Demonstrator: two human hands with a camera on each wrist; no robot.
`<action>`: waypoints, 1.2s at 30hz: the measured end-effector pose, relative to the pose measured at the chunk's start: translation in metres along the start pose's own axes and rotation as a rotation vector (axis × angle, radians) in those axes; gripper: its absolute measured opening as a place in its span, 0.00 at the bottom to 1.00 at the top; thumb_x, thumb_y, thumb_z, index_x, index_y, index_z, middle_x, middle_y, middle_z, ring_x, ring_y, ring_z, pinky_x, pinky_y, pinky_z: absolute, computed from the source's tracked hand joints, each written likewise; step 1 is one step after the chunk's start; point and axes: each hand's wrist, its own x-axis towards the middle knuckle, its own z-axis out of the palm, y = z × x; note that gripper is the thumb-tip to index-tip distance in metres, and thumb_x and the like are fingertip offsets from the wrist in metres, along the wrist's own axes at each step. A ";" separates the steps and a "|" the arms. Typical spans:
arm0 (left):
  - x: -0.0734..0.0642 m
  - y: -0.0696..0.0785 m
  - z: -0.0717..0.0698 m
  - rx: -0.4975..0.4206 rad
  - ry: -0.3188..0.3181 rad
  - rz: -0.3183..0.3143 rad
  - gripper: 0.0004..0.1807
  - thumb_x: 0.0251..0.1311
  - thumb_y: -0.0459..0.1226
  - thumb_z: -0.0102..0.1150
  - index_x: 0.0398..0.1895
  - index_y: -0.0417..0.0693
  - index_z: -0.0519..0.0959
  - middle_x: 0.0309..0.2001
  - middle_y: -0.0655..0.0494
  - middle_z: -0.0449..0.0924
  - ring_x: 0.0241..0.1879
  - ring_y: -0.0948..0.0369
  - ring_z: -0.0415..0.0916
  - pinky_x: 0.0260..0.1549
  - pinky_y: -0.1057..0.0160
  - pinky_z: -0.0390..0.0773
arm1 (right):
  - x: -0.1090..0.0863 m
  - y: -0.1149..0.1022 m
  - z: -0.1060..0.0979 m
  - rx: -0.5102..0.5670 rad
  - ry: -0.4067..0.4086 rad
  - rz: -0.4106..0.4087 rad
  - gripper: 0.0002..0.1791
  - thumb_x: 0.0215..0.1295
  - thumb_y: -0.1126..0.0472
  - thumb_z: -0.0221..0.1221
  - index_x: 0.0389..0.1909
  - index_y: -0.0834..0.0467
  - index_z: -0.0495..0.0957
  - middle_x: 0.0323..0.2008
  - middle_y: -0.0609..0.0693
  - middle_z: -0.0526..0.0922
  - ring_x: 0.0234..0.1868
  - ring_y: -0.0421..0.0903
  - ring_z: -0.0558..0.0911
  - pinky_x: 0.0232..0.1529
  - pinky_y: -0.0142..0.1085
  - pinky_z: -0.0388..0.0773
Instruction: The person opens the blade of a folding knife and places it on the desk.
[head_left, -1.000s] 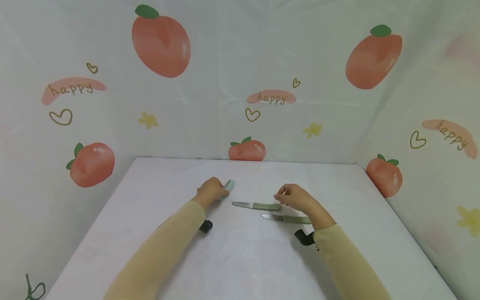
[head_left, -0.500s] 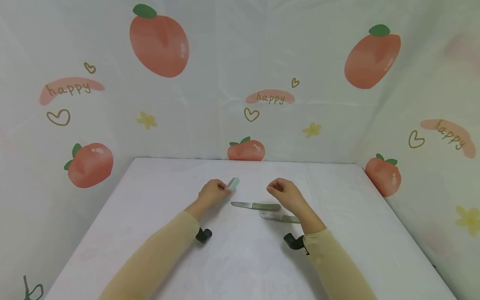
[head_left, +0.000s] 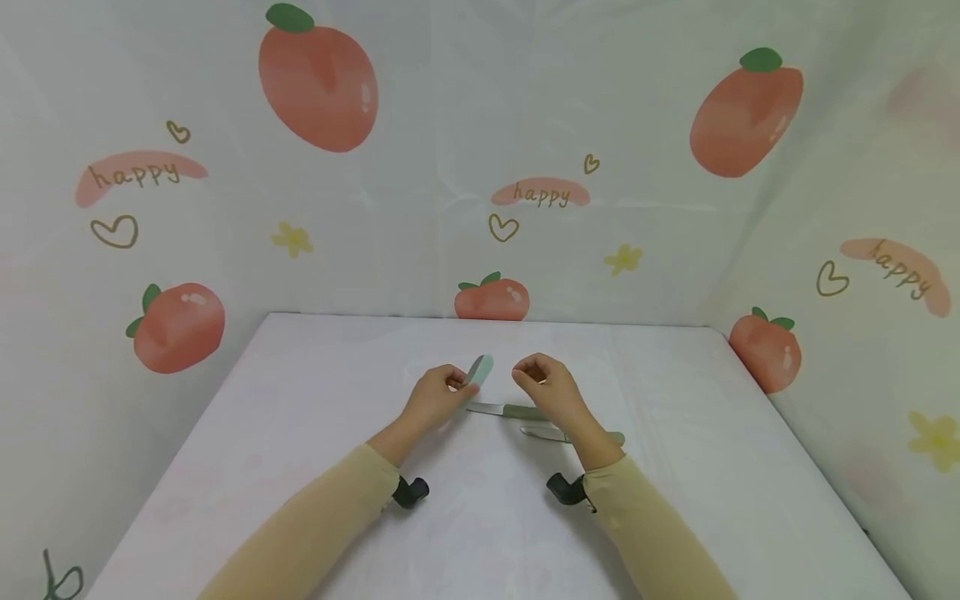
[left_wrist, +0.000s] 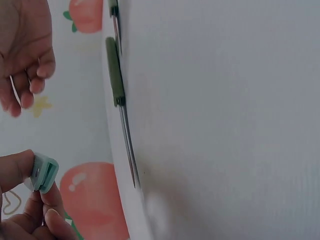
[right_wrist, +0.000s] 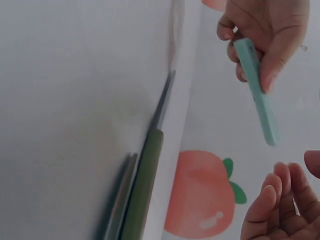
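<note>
My left hand (head_left: 437,395) pinches a slim mint-green folding knife (head_left: 482,372) between thumb and fingers. It is held up above the table and tilted. In the left wrist view a slot shows in the near end of its handle. My right hand (head_left: 552,392) hovers just to the right of it, fingers loosely bent with nothing between them. Below the hands lie two knives with olive-green handles: the farther knife (head_left: 517,412), partly hidden by the right hand, and the nearer knife (head_left: 543,434), partly covered by the right wrist. Both blades point left.
A white table (head_left: 480,533) spreads under both arms. Behind and beside it hangs a pale cloth (head_left: 405,125) printed with peaches, flowers and words. Black wrist cameras (head_left: 566,489) stick out from the sleeves.
The left hand has moved right, carrying the folding knife. My right hand has moved left toward it. Both olive-handled knives have stayed in place.
</note>
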 end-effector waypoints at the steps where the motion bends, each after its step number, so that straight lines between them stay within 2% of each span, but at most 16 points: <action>1: -0.001 0.001 0.001 -0.004 0.005 0.014 0.13 0.62 0.43 0.68 0.39 0.43 0.81 0.37 0.55 0.82 0.37 0.58 0.75 0.34 0.61 0.75 | 0.000 0.000 0.002 0.008 0.002 -0.001 0.08 0.70 0.59 0.62 0.43 0.60 0.81 0.36 0.50 0.83 0.38 0.46 0.79 0.37 0.37 0.73; 9: -0.014 0.011 0.009 -0.073 -0.013 0.053 0.11 0.63 0.44 0.68 0.37 0.45 0.80 0.34 0.58 0.81 0.27 0.61 0.69 0.25 0.64 0.70 | -0.001 -0.002 0.019 0.055 -0.014 0.008 0.14 0.70 0.57 0.63 0.50 0.62 0.78 0.36 0.51 0.83 0.37 0.45 0.78 0.32 0.34 0.73; 15: -0.021 0.016 0.013 -0.104 -0.038 0.068 0.10 0.64 0.44 0.67 0.36 0.48 0.80 0.34 0.59 0.82 0.26 0.61 0.68 0.24 0.64 0.70 | -0.003 -0.003 0.025 0.126 -0.041 0.018 0.17 0.71 0.56 0.62 0.53 0.63 0.76 0.35 0.52 0.83 0.36 0.46 0.79 0.31 0.32 0.74; 18: -0.023 0.017 0.013 -0.092 -0.058 0.085 0.10 0.64 0.45 0.67 0.36 0.48 0.80 0.35 0.59 0.82 0.28 0.61 0.68 0.24 0.63 0.70 | -0.004 -0.003 0.025 0.156 -0.059 0.022 0.16 0.72 0.56 0.61 0.51 0.63 0.77 0.34 0.53 0.83 0.36 0.49 0.81 0.33 0.34 0.76; 23: -0.024 0.014 0.012 -0.058 -0.093 0.099 0.11 0.63 0.46 0.68 0.36 0.50 0.80 0.33 0.61 0.81 0.27 0.61 0.69 0.23 0.63 0.70 | -0.004 -0.003 0.024 0.209 -0.119 0.010 0.15 0.73 0.58 0.60 0.50 0.66 0.76 0.34 0.57 0.84 0.38 0.57 0.83 0.41 0.48 0.81; 25: -0.024 0.013 0.011 -0.040 -0.107 0.107 0.11 0.63 0.46 0.68 0.35 0.51 0.80 0.32 0.62 0.81 0.25 0.62 0.70 0.22 0.63 0.70 | -0.005 -0.003 0.024 0.223 -0.158 0.019 0.16 0.73 0.59 0.59 0.51 0.67 0.76 0.35 0.57 0.84 0.38 0.55 0.83 0.43 0.48 0.81; 29: -0.025 0.011 0.008 0.005 -0.148 0.152 0.11 0.64 0.47 0.67 0.35 0.52 0.78 0.30 0.64 0.80 0.25 0.62 0.71 0.22 0.63 0.70 | -0.006 -0.002 0.023 0.230 -0.228 0.058 0.15 0.74 0.59 0.57 0.54 0.65 0.77 0.36 0.55 0.84 0.37 0.46 0.83 0.43 0.40 0.81; 31: -0.024 0.009 0.007 0.028 -0.171 0.181 0.11 0.64 0.47 0.66 0.35 0.53 0.77 0.30 0.65 0.79 0.24 0.64 0.70 0.22 0.64 0.70 | -0.007 -0.002 0.023 0.221 -0.248 0.060 0.15 0.74 0.59 0.57 0.54 0.64 0.77 0.35 0.53 0.84 0.34 0.43 0.82 0.41 0.38 0.81; 36: -0.022 0.004 0.005 0.077 -0.216 0.240 0.11 0.66 0.47 0.64 0.34 0.53 0.75 0.29 0.65 0.77 0.23 0.65 0.68 0.21 0.66 0.68 | -0.008 -0.007 0.022 0.201 -0.286 0.027 0.14 0.75 0.62 0.56 0.54 0.67 0.77 0.30 0.56 0.82 0.31 0.50 0.80 0.42 0.50 0.81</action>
